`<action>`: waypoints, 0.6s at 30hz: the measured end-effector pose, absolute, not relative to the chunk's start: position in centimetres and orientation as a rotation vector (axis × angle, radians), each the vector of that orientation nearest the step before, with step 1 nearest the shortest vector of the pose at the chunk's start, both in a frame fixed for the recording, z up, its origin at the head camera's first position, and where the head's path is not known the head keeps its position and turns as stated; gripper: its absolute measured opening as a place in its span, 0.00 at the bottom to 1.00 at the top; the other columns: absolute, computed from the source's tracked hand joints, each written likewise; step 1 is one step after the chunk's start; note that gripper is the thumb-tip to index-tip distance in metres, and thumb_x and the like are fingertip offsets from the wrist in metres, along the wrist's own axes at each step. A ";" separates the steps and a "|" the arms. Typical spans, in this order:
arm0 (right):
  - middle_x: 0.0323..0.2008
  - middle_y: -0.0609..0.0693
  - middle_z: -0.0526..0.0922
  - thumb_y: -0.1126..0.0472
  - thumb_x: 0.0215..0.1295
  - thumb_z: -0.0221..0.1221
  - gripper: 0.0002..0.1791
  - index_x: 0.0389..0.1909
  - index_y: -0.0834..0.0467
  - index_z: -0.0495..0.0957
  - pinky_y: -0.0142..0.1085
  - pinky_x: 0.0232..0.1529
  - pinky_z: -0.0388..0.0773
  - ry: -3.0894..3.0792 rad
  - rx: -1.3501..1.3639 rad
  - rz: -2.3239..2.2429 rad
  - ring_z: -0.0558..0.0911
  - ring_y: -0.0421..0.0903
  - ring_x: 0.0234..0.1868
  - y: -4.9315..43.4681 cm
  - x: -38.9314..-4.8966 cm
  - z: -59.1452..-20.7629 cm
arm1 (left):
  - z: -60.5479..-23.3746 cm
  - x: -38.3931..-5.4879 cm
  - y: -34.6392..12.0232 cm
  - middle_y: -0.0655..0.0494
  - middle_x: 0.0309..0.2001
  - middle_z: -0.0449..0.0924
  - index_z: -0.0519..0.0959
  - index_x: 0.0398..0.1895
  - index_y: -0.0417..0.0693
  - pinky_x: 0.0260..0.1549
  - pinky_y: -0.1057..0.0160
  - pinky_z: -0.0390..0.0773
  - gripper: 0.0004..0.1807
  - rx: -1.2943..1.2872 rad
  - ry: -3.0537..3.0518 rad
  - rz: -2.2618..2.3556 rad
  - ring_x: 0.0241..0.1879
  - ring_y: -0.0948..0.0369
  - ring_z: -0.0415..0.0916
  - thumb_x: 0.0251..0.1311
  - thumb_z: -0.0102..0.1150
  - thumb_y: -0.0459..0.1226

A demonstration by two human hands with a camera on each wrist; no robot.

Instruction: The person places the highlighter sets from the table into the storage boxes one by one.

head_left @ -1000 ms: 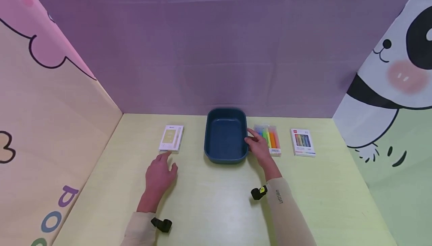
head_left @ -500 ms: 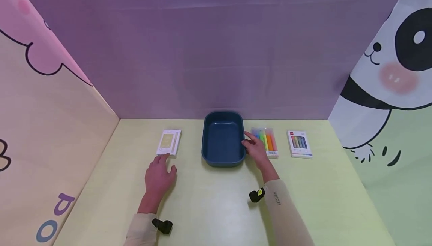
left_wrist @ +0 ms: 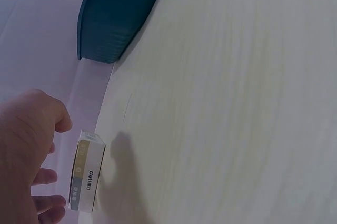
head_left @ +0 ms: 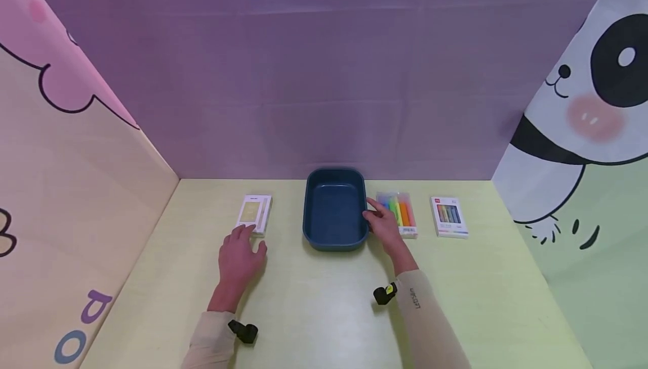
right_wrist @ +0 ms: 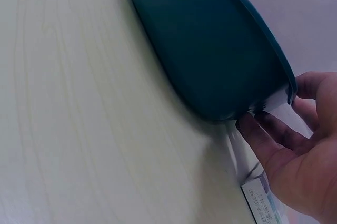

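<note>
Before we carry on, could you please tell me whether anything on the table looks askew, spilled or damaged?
Nothing stands out: the blue tray sits upright, and the left box, marker pack and right box lie flat on the table. No spill or damage shows, though the right hand partly hides the marker pack.

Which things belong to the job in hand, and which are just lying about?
In play, it seems:
dark blue tray, right hand touching it
white box with tan panel, left hand at its near end

Lying about, likely:
marker pack
rightmost white box
</note>
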State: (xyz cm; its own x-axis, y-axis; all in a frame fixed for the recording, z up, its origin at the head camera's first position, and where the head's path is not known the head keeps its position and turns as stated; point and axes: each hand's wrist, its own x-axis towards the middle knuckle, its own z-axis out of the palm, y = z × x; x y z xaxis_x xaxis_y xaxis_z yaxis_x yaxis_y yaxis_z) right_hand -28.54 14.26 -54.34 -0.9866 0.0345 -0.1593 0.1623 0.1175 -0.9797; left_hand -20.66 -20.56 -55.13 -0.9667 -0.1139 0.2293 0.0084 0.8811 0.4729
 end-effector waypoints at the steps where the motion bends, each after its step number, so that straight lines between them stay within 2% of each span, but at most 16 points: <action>1: 0.57 0.60 0.76 0.61 0.71 0.55 0.25 0.68 0.52 0.70 0.44 0.52 0.78 2.274 0.195 -2.014 0.77 0.55 0.53 14.3 -28.6 -54.4 | -55.1 -20.7 -20.6 0.35 0.61 0.68 0.73 0.60 0.39 0.51 0.35 0.66 0.27 0.083 -2.799 -0.700 0.57 0.35 0.65 0.60 0.56 0.44; 4: 0.57 0.62 0.75 0.62 0.71 0.55 0.25 0.68 0.54 0.69 0.44 0.52 0.78 2.255 0.176 -2.011 0.77 0.56 0.53 14.4 -28.1 -53.5 | -54.9 -20.9 -20.8 0.35 0.60 0.68 0.73 0.60 0.39 0.51 0.35 0.65 0.27 0.091 -2.801 -0.696 0.58 0.35 0.65 0.59 0.56 0.43; 18: 0.57 0.60 0.75 0.61 0.71 0.54 0.25 0.68 0.52 0.70 0.43 0.50 0.78 2.291 0.166 -2.002 0.77 0.54 0.53 14.4 -28.5 -54.3 | -55.2 -22.2 -21.6 0.36 0.61 0.68 0.73 0.61 0.39 0.49 0.35 0.66 0.29 0.129 -2.789 -0.738 0.58 0.37 0.64 0.58 0.58 0.46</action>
